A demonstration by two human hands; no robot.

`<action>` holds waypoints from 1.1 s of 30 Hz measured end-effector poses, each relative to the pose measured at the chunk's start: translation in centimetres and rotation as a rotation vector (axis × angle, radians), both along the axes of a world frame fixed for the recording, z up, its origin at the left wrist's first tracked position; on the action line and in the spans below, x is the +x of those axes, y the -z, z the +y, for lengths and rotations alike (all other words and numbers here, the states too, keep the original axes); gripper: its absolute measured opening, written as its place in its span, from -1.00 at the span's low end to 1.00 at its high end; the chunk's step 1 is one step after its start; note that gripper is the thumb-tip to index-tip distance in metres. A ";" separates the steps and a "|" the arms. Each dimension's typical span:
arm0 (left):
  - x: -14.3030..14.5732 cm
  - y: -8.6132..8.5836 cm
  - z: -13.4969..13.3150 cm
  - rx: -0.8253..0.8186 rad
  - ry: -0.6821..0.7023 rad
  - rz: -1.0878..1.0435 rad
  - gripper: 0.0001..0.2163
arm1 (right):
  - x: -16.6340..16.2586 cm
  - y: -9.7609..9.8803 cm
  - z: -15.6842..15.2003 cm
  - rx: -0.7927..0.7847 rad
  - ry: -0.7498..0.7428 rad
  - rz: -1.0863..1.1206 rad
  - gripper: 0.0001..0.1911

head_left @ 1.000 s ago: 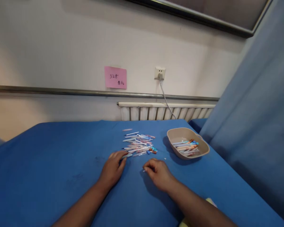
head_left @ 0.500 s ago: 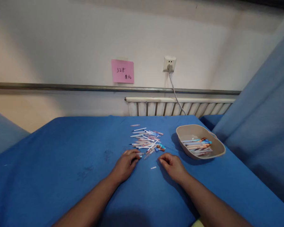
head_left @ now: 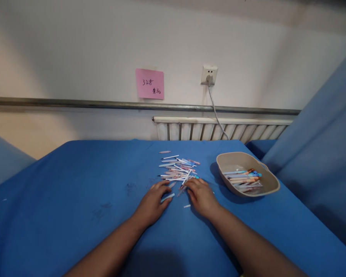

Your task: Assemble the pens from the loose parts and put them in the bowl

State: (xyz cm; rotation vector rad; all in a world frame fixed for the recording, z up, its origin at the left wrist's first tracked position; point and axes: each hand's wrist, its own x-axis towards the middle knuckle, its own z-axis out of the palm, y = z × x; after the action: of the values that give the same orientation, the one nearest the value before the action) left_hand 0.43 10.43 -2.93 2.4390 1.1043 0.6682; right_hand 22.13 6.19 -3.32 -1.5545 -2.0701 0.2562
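Observation:
My left hand [head_left: 152,202] rests on the blue cloth left of a heap of pen parts [head_left: 177,173], its thumb and fingers closed around a pale blue pen barrel [head_left: 167,197]. At the heap's near right edge, my right hand [head_left: 202,197] reaches in palm down, thumb and fingers apart. Its fingertips are beside a clear, pinkish pen barrel [head_left: 181,191] and partly cover small blue and orange pieces. The heap mixes white refills, clear barrels and pale blue barrels. Between the hands lies a small white tapered piece [head_left: 187,206].
To the right stands a beige basket [head_left: 272,186] with several pens [head_left: 243,179] inside. Blue cloth covers the table [head_left: 75,200]. Behind it are a radiator [head_left: 196,130], a plugged-in socket [head_left: 209,75] and a pink note [head_left: 150,84]. A blue curtain [head_left: 320,134] hangs at the right.
My right hand has moved left and forward onto the heap's edge, opening its pinched fingers. A pale blue barrel now shows in my left hand. The view has shifted slightly.

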 end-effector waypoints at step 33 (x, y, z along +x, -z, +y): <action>0.5 -0.6 -0.4 -0.403 -0.140 -0.320 -0.78 | 1.6 -0.3 1.2 -0.094 0.066 -0.219 -0.69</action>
State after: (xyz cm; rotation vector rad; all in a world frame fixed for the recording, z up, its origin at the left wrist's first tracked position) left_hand 0.92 10.05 -2.35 1.8566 1.1535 0.7618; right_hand 23.77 7.43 -3.01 -1.7728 -2.1942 0.1672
